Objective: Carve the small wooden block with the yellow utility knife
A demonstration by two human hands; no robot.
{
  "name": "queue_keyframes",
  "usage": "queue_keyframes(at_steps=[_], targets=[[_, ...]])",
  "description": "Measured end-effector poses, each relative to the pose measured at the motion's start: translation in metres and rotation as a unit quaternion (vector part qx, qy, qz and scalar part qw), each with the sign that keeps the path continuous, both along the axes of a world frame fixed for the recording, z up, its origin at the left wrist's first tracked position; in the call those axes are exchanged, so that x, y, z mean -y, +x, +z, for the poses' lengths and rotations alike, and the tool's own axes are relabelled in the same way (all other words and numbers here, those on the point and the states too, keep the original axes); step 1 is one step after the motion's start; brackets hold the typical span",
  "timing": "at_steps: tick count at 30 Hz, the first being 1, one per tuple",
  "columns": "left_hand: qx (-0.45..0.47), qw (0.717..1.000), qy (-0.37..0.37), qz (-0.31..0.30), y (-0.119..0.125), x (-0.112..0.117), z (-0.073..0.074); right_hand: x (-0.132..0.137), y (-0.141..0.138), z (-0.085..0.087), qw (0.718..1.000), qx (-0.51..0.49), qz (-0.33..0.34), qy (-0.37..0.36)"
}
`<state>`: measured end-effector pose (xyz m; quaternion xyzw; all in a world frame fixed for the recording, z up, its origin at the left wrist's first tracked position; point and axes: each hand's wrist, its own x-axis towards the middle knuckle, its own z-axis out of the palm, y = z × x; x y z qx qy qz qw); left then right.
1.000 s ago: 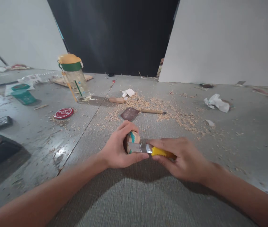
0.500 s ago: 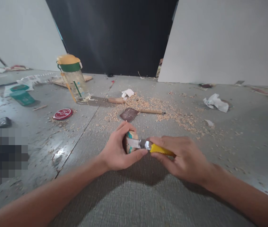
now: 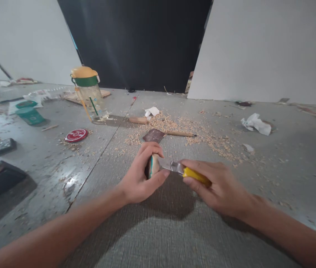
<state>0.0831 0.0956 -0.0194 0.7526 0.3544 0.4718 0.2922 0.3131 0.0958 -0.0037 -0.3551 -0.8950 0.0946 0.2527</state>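
Observation:
My left hand point(image 3: 141, 176) is closed around a small rounded piece point(image 3: 154, 165), pale with teal marks and a dark side; it looks like carved wood, and the fingers hide much of it. In my right hand point(image 3: 216, 184) is a utility knife point(image 3: 195, 176) with a yellow handle and a metal blade. The blade points left, its tip at the near side of the piece, close to my left thumb. Whether the edge touches the piece I cannot tell. Just beyond my hands lie a brown patch of sandpaper point(image 3: 154, 135) and a thin wooden-handled tool point(image 3: 179, 133).
Wood shavings point(image 3: 171, 123) are scattered over the grey floor beyond my hands, with a small wooden block point(image 3: 138, 120) among them. A drink bottle point(image 3: 90, 96), a red round lid point(image 3: 76, 135) and a teal tub point(image 3: 30, 115) stand left. Crumpled tissue point(image 3: 256, 124) lies right.
The knife has drawn back slightly to the right, and its blade now lies less across the piece. The piece appears turned a little in my left hand.

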Motion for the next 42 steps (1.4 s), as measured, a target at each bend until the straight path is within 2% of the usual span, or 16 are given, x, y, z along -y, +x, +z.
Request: queue_keyframes(at_steps=[4, 12, 16, 18, 22, 28, 30, 34, 36, 40, 42], targets=[[0.016, 0.998, -0.012, -0.053, -0.003, -0.001, -0.002, 0.004, -0.002, 0.008, 0.998, 0.040, 0.033, -0.033], [0.031, 0.996, -0.033, -0.075, -0.002, -0.002, 0.000, 0.005, -0.004, 0.012, 0.997, 0.050, 0.043, -0.035], [0.005, 0.988, -0.125, -0.091, -0.003, 0.003, 0.006, 0.002, -0.002, 0.010, 0.999, 0.038, 0.024, -0.007], [-0.002, 0.985, -0.152, -0.084, -0.001, 0.006, 0.008, 0.002, -0.001, 0.010, 0.999, 0.034, 0.025, -0.016], [0.022, 0.990, -0.134, -0.041, 0.004, 0.007, 0.006, 0.004, -0.003, 0.013, 0.998, 0.023, 0.039, -0.041], [0.048, 0.993, -0.098, -0.038, 0.004, 0.003, 0.000, 0.008, -0.005, 0.016, 0.998, 0.023, 0.043, -0.026], [0.054, 0.989, -0.128, -0.044, 0.004, 0.004, 0.001, 0.008, -0.005, 0.015, 0.999, 0.022, 0.041, -0.015], [0.089, 0.963, -0.233, -0.103, 0.008, 0.013, 0.002, 0.007, -0.004, 0.010, 0.999, 0.019, 0.032, -0.004], [0.121, 0.956, -0.247, -0.107, 0.011, 0.017, 0.001, 0.007, -0.004, 0.008, 0.999, 0.015, 0.031, -0.004], [0.157, 0.950, -0.259, -0.072, 0.015, 0.020, -0.002, 0.007, -0.007, 0.002, 0.999, -0.002, 0.039, -0.020], [0.145, 0.946, -0.274, -0.099, 0.016, 0.019, -0.004, 0.008, -0.009, -0.003, 0.998, -0.015, 0.053, -0.027]])
